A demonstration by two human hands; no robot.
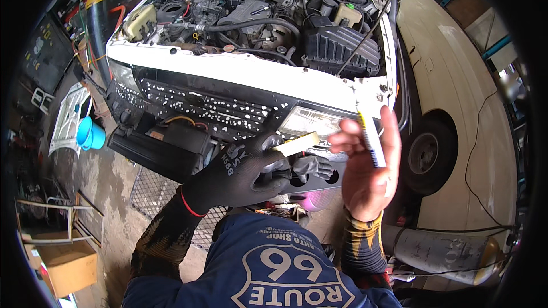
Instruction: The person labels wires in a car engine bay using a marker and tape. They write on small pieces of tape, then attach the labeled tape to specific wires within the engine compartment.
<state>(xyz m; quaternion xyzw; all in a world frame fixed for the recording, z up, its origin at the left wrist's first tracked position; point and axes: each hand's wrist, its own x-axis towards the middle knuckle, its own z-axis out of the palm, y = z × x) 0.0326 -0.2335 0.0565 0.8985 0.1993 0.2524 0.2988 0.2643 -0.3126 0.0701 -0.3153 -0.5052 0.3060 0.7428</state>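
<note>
My left hand (242,171), in a black work glove, is closed on a cream-coloured roll of tape (298,145), seen nearly edge-on in front of the grille. My bare right hand (368,179) is raised with its palm showing, near the headlight (311,121). A slim white tube (371,137) with yellow and blue markings, like a marker, lies upright across its fingers, which are partly curled. Between my hands is an empty black glove (313,166), over the dark bumper bar (337,165) with round holes; I cannot tell whether my left hand holds its edge.
A white car's open engine bay (251,14) fills the far side, a thin prop rod (371,28) crossing its right part. White spots cover the black grille (217,102). At left are a blue bucket (90,133) and cardboard box (71,268); at right, a grey cylinder (439,251) and another car's wheel (425,153).
</note>
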